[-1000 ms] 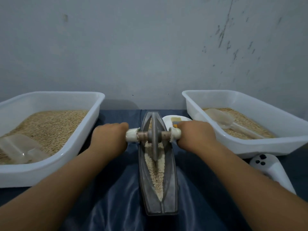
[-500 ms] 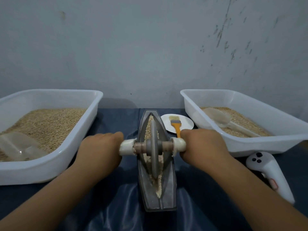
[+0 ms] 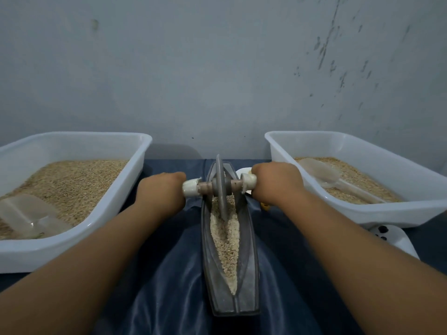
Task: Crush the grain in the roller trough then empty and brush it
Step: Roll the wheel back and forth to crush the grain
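1. Head view, all places given relative to the roller trough point(image 3: 229, 250): it lies lengthwise on the blue cloth point(image 3: 174, 298), dead centre, crushed grain point(image 3: 226, 235) piled along its groove.
2. I see the roller wheel point(image 3: 220, 187) standing upright in the trough's far end, its rim down in the grain.
3. My left hand point(image 3: 160, 192) is curled tight round the axle's white handle point(image 3: 191, 187), left of the trough.
4. My right hand point(image 3: 275, 182) grips the other white handle point(image 3: 249, 181), right of the trough.
5. Left of the trough: white tub point(image 3: 116, 189) with whole grain and a clear scoop point(image 3: 26, 215) lying in it.
6. Right of the trough: second white tub point(image 3: 399, 209) with grain and a clear spoon point(image 3: 324, 174).
7. Near right of the trough: white controller point(image 3: 391, 238), partly hidden by my forearm.
8. Behind my right hand: white plate point(image 3: 244, 170), mostly hidden.
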Tool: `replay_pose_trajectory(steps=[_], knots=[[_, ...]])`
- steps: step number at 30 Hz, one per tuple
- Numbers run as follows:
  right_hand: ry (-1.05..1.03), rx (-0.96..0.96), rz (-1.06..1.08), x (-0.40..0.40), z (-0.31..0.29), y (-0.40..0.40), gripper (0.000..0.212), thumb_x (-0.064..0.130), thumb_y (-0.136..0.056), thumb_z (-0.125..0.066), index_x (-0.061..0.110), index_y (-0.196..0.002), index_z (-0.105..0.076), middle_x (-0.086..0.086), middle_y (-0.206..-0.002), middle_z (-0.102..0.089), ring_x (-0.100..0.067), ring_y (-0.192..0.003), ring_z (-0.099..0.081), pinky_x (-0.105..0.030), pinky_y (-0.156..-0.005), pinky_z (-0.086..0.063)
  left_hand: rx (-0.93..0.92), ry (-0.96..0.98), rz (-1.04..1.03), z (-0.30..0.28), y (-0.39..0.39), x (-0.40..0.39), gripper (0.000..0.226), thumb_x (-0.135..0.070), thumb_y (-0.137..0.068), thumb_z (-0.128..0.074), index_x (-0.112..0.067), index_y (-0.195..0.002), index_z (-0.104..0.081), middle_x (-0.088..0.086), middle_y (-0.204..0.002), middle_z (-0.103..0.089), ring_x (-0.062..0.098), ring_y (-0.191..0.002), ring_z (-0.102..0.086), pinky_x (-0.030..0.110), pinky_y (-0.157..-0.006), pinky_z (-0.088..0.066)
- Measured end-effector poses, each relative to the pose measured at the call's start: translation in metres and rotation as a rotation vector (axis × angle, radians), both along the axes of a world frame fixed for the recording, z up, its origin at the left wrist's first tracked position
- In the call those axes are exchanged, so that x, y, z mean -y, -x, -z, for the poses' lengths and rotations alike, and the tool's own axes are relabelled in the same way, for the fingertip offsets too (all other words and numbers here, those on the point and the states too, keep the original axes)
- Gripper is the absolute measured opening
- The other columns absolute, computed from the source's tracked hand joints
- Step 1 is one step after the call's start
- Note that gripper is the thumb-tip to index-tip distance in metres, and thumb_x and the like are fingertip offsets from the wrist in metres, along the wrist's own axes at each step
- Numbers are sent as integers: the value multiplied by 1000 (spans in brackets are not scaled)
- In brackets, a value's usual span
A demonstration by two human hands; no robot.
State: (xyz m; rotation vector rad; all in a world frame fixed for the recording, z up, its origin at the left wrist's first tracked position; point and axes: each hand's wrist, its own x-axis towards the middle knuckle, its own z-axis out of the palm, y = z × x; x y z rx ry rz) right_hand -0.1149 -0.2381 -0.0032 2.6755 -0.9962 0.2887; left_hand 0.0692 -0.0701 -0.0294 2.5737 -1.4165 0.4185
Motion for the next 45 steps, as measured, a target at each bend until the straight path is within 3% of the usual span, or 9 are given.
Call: replay_pose_trajectory(steps=[8, 13, 19, 22, 29, 32, 36, 39, 45], knots=[[-6, 30, -3, -27, 12, 29, 13, 31, -69, -58, 29, -81, -53, 7, -59, -45, -15, -57, -46, -26, -48, -25, 125, 67, 60, 7, 20, -28, 18, -30, -78, -64, -28, -78, -46, -7, -64, -51, 16, -59, -53, 27, -52, -41], [-34, 47, -35, -68, 14, 77, 19, 37, -75, -60, 31, -75, -42, 9, -63, -48, -15, -62, -50, -26, -49, -28, 295, 164, 216, 4, 50, -73, 44, -15, -52, -80, -25, -61, -38, -8, -47, -40, 14, -38, -36, 19, -43, -19], [103, 48, -45, -67, 11, 71, 20, 36, -72, -60, 29, -73, -41, 9, -57, -38, -15, -55, -42, -26, -47, -16, 205, 54, 93, 13, 45, -72, 30, -30, -68, -72, -30, -70, -42, -9, -55, -43, 10, -50, -46, 24, -44, -34], [75, 46, -19, -41, 15, 44, 14, 32, -72, -60, 29, -85, -56, 8, -59, -38, -19, -59, -44, -28, -52, -25, 148, 29, 31, 8, 32, -45, 22, -33, -76, -64, -30, -77, -42, -9, -60, -44, 13, -57, -48, 25, -49, -34], [-100, 82, 33, -3, 15, 8, 16, 41, -76, -61, 31, -87, -53, 8, -71, -52, -18, -69, -52, -29, -61, -35, 108, -6, 42, -11, 9, -3, 19, -38, -79, -63, -27, -86, -50, -4, -79, -61, 20, -74, -60, 34, -70, -52], [-104, 99, 25, -13, 20, 21, 29, 37, -78, -59, 34, -107, -59, 8, -83, -62, -19, -79, -60, -29, -64, -38, 172, 19, 76, -9, 17, -13, 18, -36, -80, -62, -27, -83, -47, -5, -76, -59, 19, -69, -58, 31, -64, -49], [-68, 104, -18, -43, 25, 55, 18, 39, -77, -60, 31, -84, -46, 7, -70, -52, -19, -76, -61, -29, -59, -35, 248, 65, 134, -3, 40, -46, 24, -27, -75, -66, -26, -73, -42, -7, -63, -50, 18, -57, -51, 29, -52, -41], [-19, 72, -24, -66, 22, 79, 23, 47, -78, -61, 33, -84, -43, 9, -75, -56, -15, -71, -56, -30, -58, -33, 301, 147, 226, -1, 52, -71, 37, -18, -56, -79, -23, -63, -43, -6, -50, -45, 18, -41, -42, 25, -42, -33], [51, 68, -12, -67, 18, 73, 21, 42, -76, -60, 31, -79, -43, 8, -64, -46, -16, -61, -48, -29, -54, -28, 255, 145, 186, 8, 45, -64, 30, -17, -60, -77, -21, -65, -48, -4, -52, -49, 21, -44, -47, 27, -43, -39]])
